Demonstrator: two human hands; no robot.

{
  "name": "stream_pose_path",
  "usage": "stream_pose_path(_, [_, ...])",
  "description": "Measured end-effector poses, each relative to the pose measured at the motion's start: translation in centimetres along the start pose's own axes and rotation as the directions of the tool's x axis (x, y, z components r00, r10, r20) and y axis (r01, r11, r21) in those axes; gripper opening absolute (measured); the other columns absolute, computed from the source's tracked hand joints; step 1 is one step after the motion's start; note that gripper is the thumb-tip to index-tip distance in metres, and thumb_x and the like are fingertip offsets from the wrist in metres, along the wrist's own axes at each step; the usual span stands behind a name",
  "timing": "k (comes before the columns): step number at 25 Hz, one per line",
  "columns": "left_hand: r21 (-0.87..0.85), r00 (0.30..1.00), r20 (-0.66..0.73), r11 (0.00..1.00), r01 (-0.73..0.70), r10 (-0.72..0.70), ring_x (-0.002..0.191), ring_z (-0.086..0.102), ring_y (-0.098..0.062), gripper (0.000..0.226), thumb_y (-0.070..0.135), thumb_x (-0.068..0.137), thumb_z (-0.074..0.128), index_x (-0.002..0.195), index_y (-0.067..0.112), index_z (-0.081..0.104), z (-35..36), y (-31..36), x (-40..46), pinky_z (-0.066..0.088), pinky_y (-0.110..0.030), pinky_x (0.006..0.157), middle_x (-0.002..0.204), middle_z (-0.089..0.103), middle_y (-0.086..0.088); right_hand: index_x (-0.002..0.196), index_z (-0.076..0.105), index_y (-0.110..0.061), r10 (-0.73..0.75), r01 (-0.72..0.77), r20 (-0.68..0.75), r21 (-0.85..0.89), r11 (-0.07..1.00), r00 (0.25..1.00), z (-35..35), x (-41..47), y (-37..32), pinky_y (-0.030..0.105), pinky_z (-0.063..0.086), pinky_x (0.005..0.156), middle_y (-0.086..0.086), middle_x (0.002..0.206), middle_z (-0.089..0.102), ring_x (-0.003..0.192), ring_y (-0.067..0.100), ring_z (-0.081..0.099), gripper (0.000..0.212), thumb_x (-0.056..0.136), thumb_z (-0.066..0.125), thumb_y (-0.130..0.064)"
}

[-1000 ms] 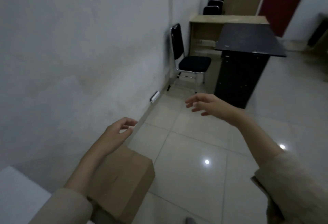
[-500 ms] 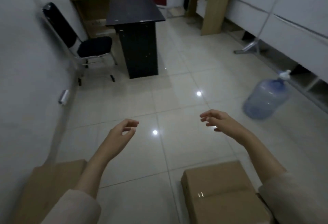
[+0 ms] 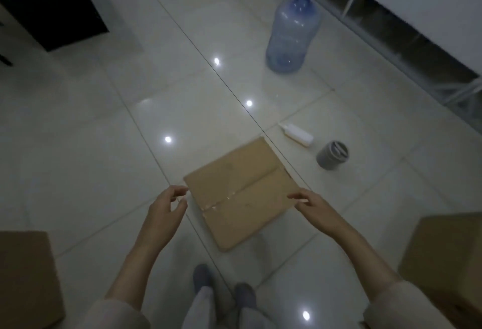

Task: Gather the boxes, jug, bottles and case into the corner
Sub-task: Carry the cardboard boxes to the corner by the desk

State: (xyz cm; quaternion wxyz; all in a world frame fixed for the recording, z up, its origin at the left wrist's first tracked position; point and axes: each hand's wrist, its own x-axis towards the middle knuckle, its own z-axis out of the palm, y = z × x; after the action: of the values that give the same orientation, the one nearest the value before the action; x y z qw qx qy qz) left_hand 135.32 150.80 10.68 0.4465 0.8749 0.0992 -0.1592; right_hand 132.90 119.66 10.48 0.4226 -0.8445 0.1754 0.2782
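Both hands empty, loosely curled: left hand (image 3: 167, 204) and right hand (image 3: 311, 202) flank the taped box (image 3: 241, 191), likely next for a two-sided lift; beyond it, bottle (image 3: 296, 134), grey cup (image 3: 332, 155), then jug (image 3: 293, 28).

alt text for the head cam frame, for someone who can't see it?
Seen from above, a person's left hand and right hand reach, empty, toward either side of a taped cardboard box on a tiled floor. Beyond it stand a blue water jug, a lying white bottle and a grey cylindrical case.
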Motion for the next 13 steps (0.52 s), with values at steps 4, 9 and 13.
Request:
stream_pose_path(4, [0.112, 0.998, -0.017, 0.992, 0.058, -0.056, 0.124, 0.045, -0.028, 0.035, 0.016, 0.092, 0.05, 0.127, 0.01, 0.05, 7.8, -5.6, 3.6, 0.037, -0.038, 0.1, 0.132, 0.051, -0.011, 0.128, 0.049, -0.015, 0.059, -0.059, -0.015, 0.009, 0.998, 0.998, 4.1, 4.1, 7.9, 0.017, 0.027, 0.09, 0.004, 0.131, 0.043, 0.113, 0.011, 0.041, 0.034, 0.094, 0.043, -0.01])
stream_pose_path(9, [0.202, 0.985, -0.107, 0.967, 0.156, -0.137, 0.127, 0.034, -0.036, 0.049, 0.017, 0.09, 0.054, 0.134, 0.004, 0.039, 16.1, -13.2, 9.4, 0.026, -0.042, 0.106, 0.136, 0.04, -0.024, 0.134, 0.041, -0.016, -0.019, 0.0, -0.212, -0.086, 0.996, 0.977, 8.2, 14.8, 13.7, 0.036, 0.033, 0.104, 0.007, 0.14, 0.038, 0.129, 0.026, 0.037, 0.046, 0.089, 0.05, -0.012])
stream_pose_path(13, [0.112, 0.958, -0.17, 0.961, 0.253, -0.233, 0.134, 0.024, -0.039, 0.064, 0.019, 0.087, 0.06, 0.139, 0.0, 0.028, 21.5, -18.0, 13.4, 0.022, -0.043, 0.111, 0.147, 0.02, -0.024, 0.142, 0.027, -0.019, -0.062, -0.025, -0.356, -0.236, 0.971, 0.932, 8.8, 24.5, 15.2, 0.043, 0.021, 0.111, 0.005, 0.153, 0.022, 0.141, 0.026, 0.021, 0.061, 0.086, 0.053, -0.02])
